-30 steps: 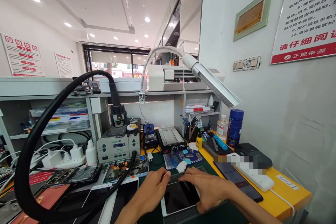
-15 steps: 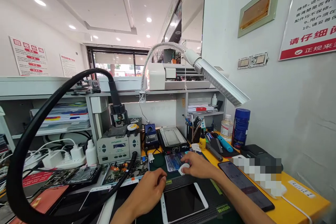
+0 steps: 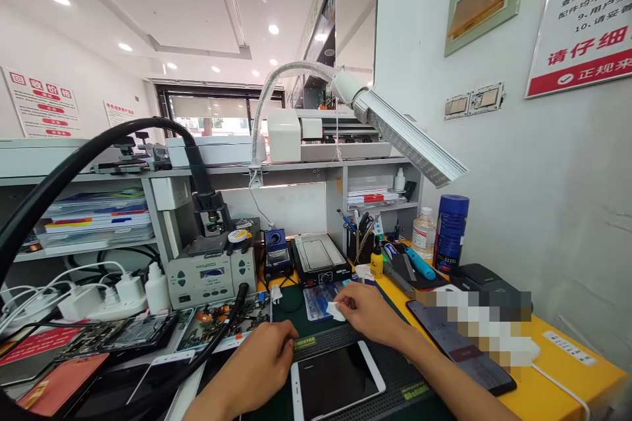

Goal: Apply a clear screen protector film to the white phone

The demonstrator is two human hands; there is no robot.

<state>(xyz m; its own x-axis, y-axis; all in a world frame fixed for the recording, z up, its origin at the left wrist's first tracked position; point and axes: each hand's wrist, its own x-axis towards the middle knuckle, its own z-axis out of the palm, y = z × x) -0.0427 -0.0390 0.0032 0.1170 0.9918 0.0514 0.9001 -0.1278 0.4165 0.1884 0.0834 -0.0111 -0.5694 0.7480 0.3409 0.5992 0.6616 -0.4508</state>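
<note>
A small white pad (image 3: 335,311), paper or cloth, is pinched between the thumb and fingers of my right hand (image 3: 369,309). That hand hovers over the far edge of the dark green work mat (image 3: 316,327), beside a clear-and-blue plastic packet (image 3: 316,301). Below it lies a white-framed phone (image 3: 340,378), its dark screen facing up. Close to the phone's upper left corner, my left hand (image 3: 259,365) is closed with its fingers curled inward. What may be inside those fingers is hidden.
A black hose (image 3: 89,151) arches across the left from a grey soldering station (image 3: 212,273). Circuit boards (image 3: 227,321) crowd the left side. Behind the mat sits a black heating plate (image 3: 320,260). Another phone (image 3: 459,345) lies right of my forearm, on the yellow surface.
My right hand has drawn slightly nearer and lower, its fingers closing more tightly on the white pad. My left hand stays beside the phone. The view has shifted a little.
</note>
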